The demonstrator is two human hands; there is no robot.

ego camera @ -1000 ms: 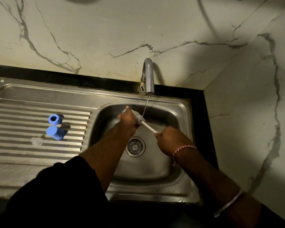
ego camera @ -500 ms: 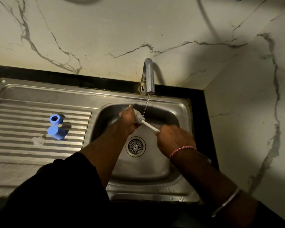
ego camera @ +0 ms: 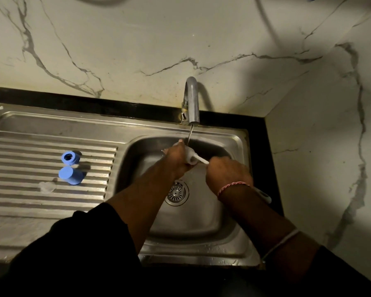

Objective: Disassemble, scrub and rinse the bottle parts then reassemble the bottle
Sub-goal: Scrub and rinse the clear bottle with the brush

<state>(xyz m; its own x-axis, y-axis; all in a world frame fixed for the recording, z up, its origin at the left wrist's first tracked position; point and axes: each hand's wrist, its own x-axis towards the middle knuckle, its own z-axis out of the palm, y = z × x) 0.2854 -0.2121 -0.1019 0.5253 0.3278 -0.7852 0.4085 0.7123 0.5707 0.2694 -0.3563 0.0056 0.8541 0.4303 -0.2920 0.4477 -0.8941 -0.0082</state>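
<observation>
**Brush Goes Deeper Into the Bottle**

Pushed further in now, the brush (ego camera: 200, 160) shows less of its white stick than it did a moment ago, and its bristles are hidden inside the bottle. Before, I could see the bristles at the bottle's mouth. My right hand (ego camera: 227, 175) has come closer to my left hand (ego camera: 176, 159), so the two are nearly touching.

From the head view, my left hand is wrapped tight around the clear bottle (ego camera: 190, 156), holding it on its side over the sink bowl (ego camera: 229, 144). My right hand is closed around the brush handle, and the grey end of the handle sticks out behind my wrist. A thin stream of water (ego camera: 190, 133) runs from the tap (ego camera: 192, 99) and lands right by the bottle.

Two blue parts wait on the draining board (ego camera: 30, 146), well away from my hands. The blue ring (ego camera: 68, 157) sits just behind the blue cap (ego camera: 70, 174). A small clear piece (ego camera: 47, 186) lies near them; I cannot tell what it is.

I think this means I am in the middle of scrubbing the inside of the bottle. The blue parts look like they are not back on yet, so putting the bottle together comes later.
</observation>
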